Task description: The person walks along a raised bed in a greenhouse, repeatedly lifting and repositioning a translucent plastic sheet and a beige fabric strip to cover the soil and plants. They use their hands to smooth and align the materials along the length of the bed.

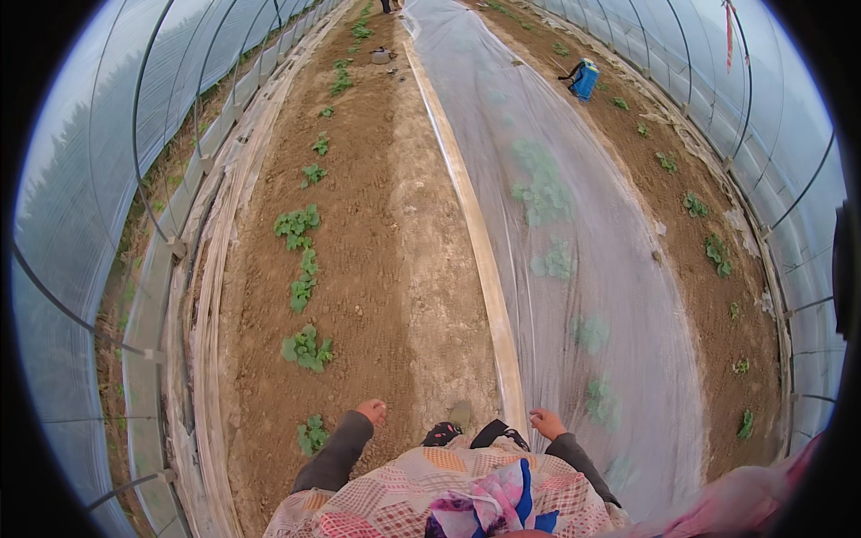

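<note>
Both of my arms reach out to the sides, low in the view. My left hand (372, 411) is over the bare soil, a little up and right of a leafy green plant (313, 436); its fingers are curled, and whether anything is in them is hidden. On the other side, my right hand (547, 423) is beside the edge of a translucent plastic sheet (605, 289), fingers bent and partly apart, with nothing visible in them. The sheet covers a row of plants. A pale folded strip (476, 235) runs along its left edge, between my hands.
A row of leafy plants (296, 225) grows in soil at left, another (718, 254) at far right. A blue backpack sprayer (585, 79) stands upper right. A grey container (381, 56) and a person's legs are far ahead. Hooped plastic tunnel walls (64, 269) curve along both sides.
</note>
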`<state>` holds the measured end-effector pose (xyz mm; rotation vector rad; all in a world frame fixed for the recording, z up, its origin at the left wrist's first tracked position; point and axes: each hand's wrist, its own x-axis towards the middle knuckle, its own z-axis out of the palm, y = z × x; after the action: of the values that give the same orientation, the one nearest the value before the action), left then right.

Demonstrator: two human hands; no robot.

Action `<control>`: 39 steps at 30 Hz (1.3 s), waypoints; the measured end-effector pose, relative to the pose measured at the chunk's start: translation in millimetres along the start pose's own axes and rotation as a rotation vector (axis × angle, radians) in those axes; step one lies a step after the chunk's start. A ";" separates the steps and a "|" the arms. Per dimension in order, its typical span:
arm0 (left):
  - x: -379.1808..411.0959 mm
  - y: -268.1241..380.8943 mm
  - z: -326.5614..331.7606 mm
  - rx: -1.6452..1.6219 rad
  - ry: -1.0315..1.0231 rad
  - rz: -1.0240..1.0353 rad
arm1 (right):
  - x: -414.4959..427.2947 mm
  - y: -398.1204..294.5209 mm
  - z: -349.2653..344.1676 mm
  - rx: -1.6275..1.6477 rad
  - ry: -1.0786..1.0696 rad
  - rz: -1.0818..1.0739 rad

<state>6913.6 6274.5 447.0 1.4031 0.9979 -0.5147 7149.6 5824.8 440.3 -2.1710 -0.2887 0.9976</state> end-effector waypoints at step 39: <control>359.0 352.5 -305.3 1.061 -0.179 0.307 | 564.0 -403.9 -129.6 -0.247 -0.012 0.044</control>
<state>7304.9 6710.6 391.8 2.3349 0.3037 -0.9866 7661.6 6310.2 455.0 -2.4033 -0.3889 1.0458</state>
